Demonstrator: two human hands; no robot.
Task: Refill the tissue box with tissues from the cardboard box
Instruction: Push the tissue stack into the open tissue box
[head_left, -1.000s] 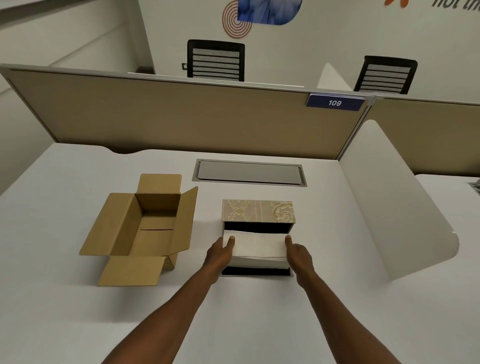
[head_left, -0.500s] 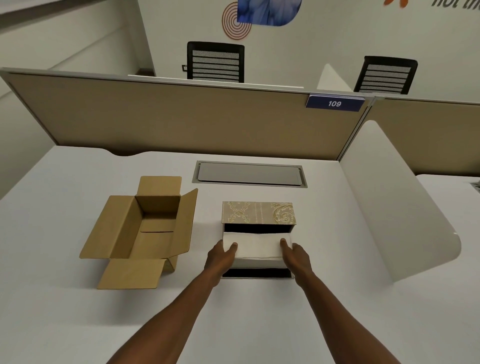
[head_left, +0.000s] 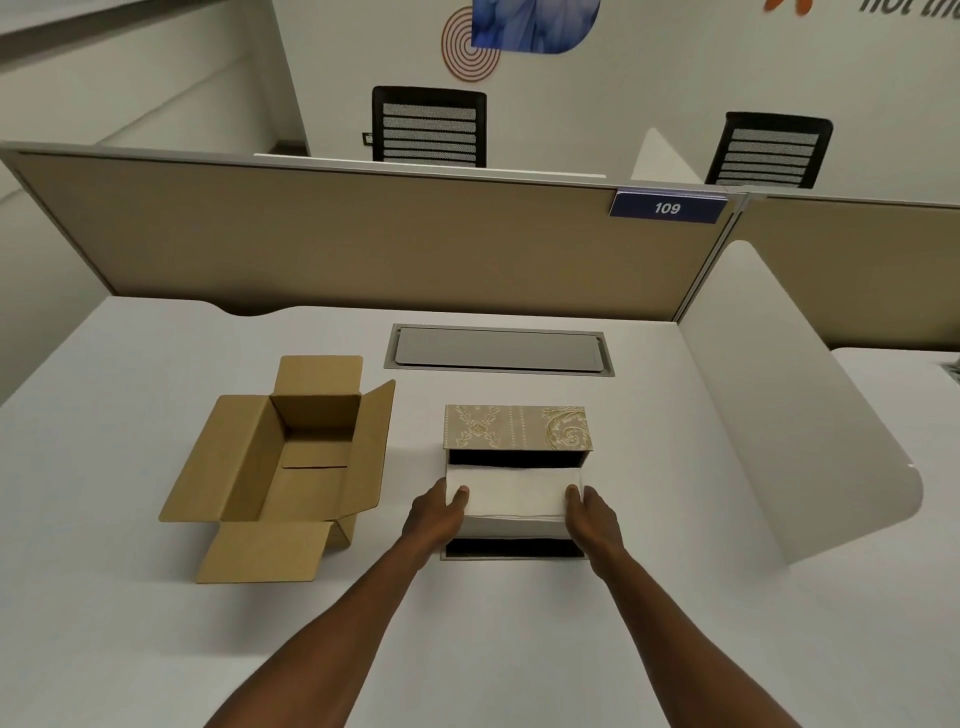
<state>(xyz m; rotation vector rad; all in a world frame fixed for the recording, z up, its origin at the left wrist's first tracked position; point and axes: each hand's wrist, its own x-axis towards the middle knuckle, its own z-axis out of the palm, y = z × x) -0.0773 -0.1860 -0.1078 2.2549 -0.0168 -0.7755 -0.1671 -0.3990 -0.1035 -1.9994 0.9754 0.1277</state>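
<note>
A beige patterned tissue box (head_left: 517, 427) stands open in the middle of the white desk, its lid raised at the back and its black inside showing. A white stack of tissues (head_left: 517, 501) sits partly down in the opening. My left hand (head_left: 435, 514) grips the stack's left end and my right hand (head_left: 592, 517) grips its right end. To the left lies the brown cardboard box (head_left: 291, 462), flaps spread, with nothing visible inside.
A grey cable hatch (head_left: 498, 349) is set into the desk behind the tissue box. A beige partition (head_left: 363, 244) closes the back and a white curved divider (head_left: 795, 431) closes the right side. Two black chairs stand beyond.
Both hands have lowered the tissue stack a little deeper into the tissue box. The cardboard box has not moved.
</note>
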